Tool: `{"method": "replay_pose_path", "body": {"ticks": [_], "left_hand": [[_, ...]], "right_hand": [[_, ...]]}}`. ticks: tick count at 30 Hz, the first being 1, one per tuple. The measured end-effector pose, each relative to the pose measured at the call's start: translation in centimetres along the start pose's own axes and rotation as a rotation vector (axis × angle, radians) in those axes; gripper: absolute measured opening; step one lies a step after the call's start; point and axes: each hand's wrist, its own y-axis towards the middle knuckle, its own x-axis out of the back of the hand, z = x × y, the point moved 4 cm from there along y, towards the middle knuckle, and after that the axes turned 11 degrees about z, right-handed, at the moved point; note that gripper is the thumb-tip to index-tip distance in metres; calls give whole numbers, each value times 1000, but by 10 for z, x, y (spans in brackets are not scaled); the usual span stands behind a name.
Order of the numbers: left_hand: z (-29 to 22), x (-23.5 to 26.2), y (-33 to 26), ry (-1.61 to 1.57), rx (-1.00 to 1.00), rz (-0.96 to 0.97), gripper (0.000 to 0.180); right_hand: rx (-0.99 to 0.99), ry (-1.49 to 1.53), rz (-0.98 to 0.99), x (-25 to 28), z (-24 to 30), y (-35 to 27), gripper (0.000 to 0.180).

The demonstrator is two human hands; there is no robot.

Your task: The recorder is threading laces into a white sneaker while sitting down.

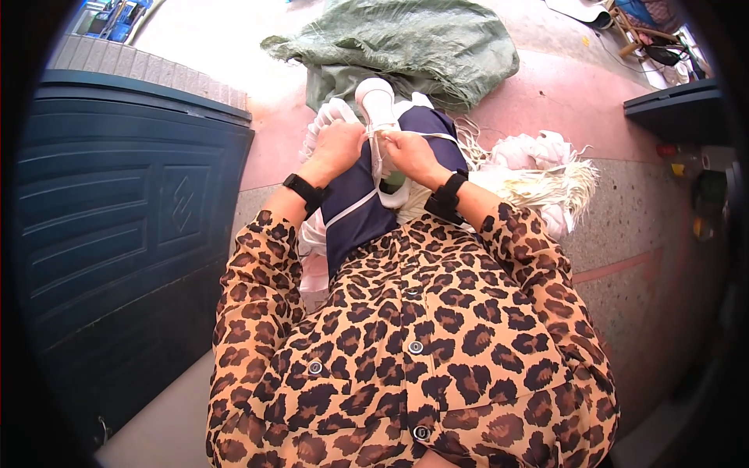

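Between my hands, over my dark blue trouser legs, is a white shoe [378,100] with its rounded end pointing away from me. My left hand [340,148] is closed in a pinch at the shoe's left side. From the right, my right hand [412,154] pinches a white shoelace [442,136] close to the left fingertips. A pale cord also crosses my left thigh. To the right of my legs lies a pile of cream-white laces [538,186] with white shoe-like pieces among them. More white pieces [331,117] sit left of my left hand, partly hidden.
A large green woven sack [398,47] lies crumpled on the floor beyond my knees. A dark blue panelled door [133,187] stands at the left. Another dark panel [675,117] juts in at the right, with assorted items beside it. Blue crates [117,19] are at far left.
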Motion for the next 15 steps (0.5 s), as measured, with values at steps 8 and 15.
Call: {"method": "replay_pose_path", "body": {"ticks": [8,15], "left_hand": [[7,-21,-3,-128,82,-27,15],[-2,-7,-12,0,200,-114,14]], "right_hand": [[-79,-344,256,-7,21,16,21],[14,-297,502,16,0,17,16]]}}
